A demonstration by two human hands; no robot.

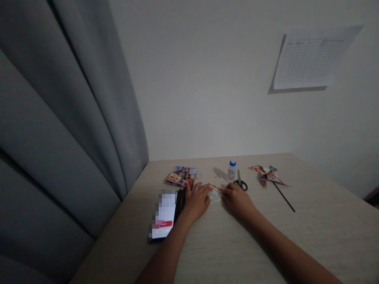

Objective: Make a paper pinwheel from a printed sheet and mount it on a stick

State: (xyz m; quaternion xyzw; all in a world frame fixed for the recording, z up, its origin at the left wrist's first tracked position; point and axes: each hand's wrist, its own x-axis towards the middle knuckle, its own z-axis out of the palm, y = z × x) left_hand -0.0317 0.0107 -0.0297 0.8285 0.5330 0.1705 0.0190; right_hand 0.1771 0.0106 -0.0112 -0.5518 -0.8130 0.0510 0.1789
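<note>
A small printed paper [215, 193], white with an orange and red strip along its far edge, lies on the table between my hands. My left hand [198, 199] rests at its left side, fingers apart and fingertips on the paper's edge. My right hand [236, 198] is at the right end, its fingers curled together on the paper's edge. Just beyond the right hand are black-handled scissors [243, 185], partly covered by it, and an upright clear bottle with a blue cap [231, 171].
Colourful leaflets [181, 176] lie at the back left of the table [213, 252]. A phone or tablet with a lit screen [164, 217] is beside my left forearm. A paper pinwheel [268, 174] on a dark stick lies at the right. A grey curtain [74, 118] hangs at the left.
</note>
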